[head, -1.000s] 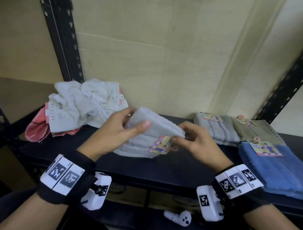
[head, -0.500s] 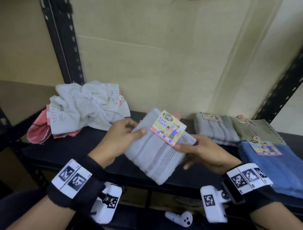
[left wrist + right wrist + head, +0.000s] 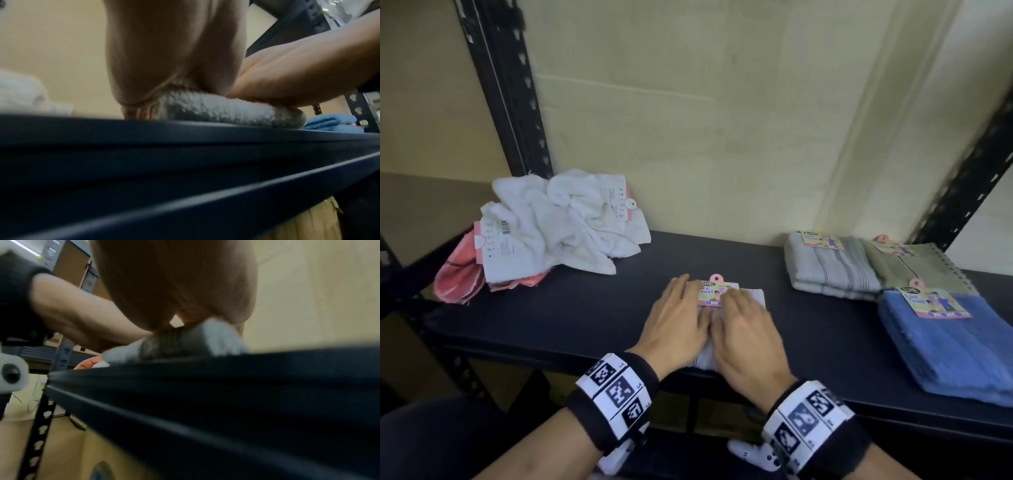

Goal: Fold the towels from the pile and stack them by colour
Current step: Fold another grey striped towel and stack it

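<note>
A folded grey towel (image 3: 756, 295) with a pink card label (image 3: 714, 294) lies on the black shelf (image 3: 571, 308), mid-front. My left hand (image 3: 678, 320) and right hand (image 3: 744, 325) lie flat on it side by side, fingers straight, pressing it down. In the left wrist view the palm (image 3: 174, 65) sits on the grey towel (image 3: 216, 112). The right wrist view shows the towel's edge (image 3: 185, 340) under the right palm (image 3: 180, 285). The unfolded pile of white towels (image 3: 565, 219) over a pink one (image 3: 460, 277) sits at the back left.
At the right stand folded towels: a grey one (image 3: 832, 265), a green one (image 3: 914, 267) and a blue one (image 3: 948, 342), each with a label. Black rack uprights (image 3: 506, 89) rise at the back left and right. A wall closes the back.
The grey towel was held up in both hands and turned label-up. Now it lies on the shelf and both hands have flattened onto it.
</note>
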